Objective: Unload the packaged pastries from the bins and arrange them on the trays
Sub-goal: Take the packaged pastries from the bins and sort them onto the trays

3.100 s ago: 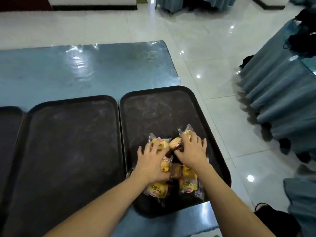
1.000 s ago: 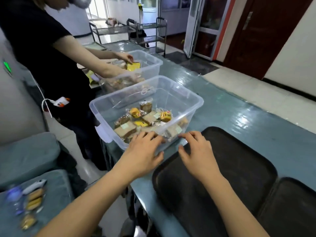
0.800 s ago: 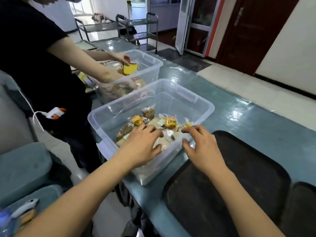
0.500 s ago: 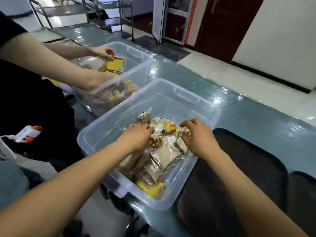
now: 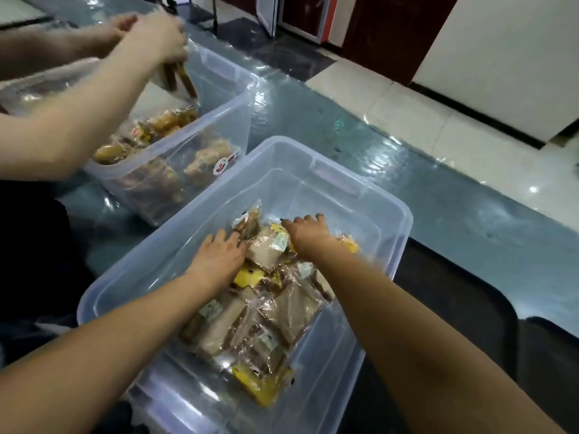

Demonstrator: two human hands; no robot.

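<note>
Hands are both down inside the near clear plastic bin [image 5: 369, 195], which sits on the table [image 5: 360, 145] with its glossy blue-grey cover. The left hand [image 5: 219, 258] lies palm-down on the heap of packaged pastries [image 5: 266, 308], its fingers reaching forward over a brown slice in clear wrap; whether its grip is closed round that pack or merely resting on it, I cannot tell. The right hand [image 5: 308, 231] is further in, fingers bent down among the wrappers at the far end of the heap, next to a yellow-printed pack [image 5: 347, 242]; its fingertips are buried, so the state of that grip cannot be told either.

The pastries fill the near and middle part of the bin: square brown cake slices in transparent film, some with pale labels, and a yellow pack [image 5: 263, 386] lying at the near end against the wall. The far end of the bin floor is bare.

Beside it, further along the table to the left, stands a second clear bin [image 5: 232, 86] holding golden buns and other wrapped goods. Another person's hand [image 5: 156, 39], blurred, holds brown wrapped sticks [image 5: 178, 76] above it.

To the right of the near bin lies a dark tray [image 5: 454, 302], just beside the bin's wall, with the edge of another tray [image 5: 548, 336] past it.
</note>
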